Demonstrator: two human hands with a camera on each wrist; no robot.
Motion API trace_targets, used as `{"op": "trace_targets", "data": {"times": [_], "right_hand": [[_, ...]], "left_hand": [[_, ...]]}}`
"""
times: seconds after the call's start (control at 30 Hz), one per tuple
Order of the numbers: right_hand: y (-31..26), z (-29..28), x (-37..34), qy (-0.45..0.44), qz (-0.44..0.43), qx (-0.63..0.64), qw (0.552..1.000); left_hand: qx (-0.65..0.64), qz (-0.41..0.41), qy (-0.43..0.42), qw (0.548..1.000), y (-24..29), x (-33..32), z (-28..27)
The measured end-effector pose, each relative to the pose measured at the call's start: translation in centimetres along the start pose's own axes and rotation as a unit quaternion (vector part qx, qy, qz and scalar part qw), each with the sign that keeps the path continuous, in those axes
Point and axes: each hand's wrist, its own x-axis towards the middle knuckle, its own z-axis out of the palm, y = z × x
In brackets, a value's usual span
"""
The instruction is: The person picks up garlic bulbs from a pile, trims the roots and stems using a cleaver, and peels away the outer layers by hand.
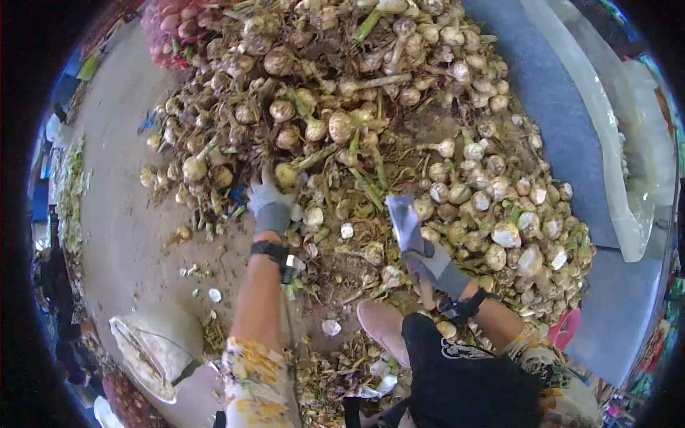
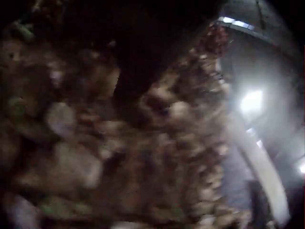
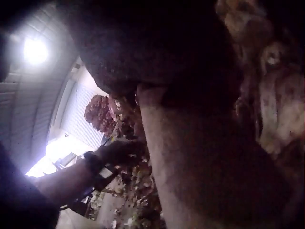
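The big pile of stalked bulbs (image 1: 341,127) lies ahead; a smaller heap of bulbs (image 1: 506,235), some with white cut faces, is at right. The right hand (image 1: 430,269) grips a broad blade (image 1: 405,220), best kept clear of the left hand (image 1: 270,202), which reaches beside a bulb (image 1: 286,175); I cannot tell whether it grips. A firm hold would help. The white sack's (image 1: 168,335) contents are unclear; a red net bag (image 1: 171,32) holds bulbs; a pink tub's (image 1: 564,330) are hidden.

The left hand (image 3: 121,150) (dim here) shows below a reddish heap (image 3: 99,114).
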Motion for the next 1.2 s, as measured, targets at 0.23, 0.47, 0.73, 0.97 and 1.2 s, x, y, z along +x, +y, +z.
{"op": "trace_targets", "data": {"times": [0.23, 0.47, 0.73, 0.97, 1.2], "right_hand": [[-8.1, 4.7, 2.0, -0.064, -0.105, 0.113, 0.986], [-13.0, 7.1, 8.0, 0.016, -0.253, 0.073, 0.964], [-6.0, 3.7, 3.8, 0.004, -0.159, 0.111, 0.981], [-4.0, 3.1, 0.6, 0.057, -0.112, 0.154, 0.980], [-5.7, 6.1, -0.8, -0.001, -0.205, 0.138, 0.969]], "left_hand": [[-0.161, 0.033, -0.083, 0.983, -1.8, -1.7, -1.0], [-0.190, 0.150, -0.077, 0.967, -0.6, -5.5, 0.6], [0.171, 0.390, -0.259, 0.867, 6.0, -3.7, -1.5], [-0.004, 0.296, -0.218, 0.930, -3.0, -9.0, -2.9], [0.149, 0.027, -0.256, 0.955, -10.8, -17.9, -13.4]]}}
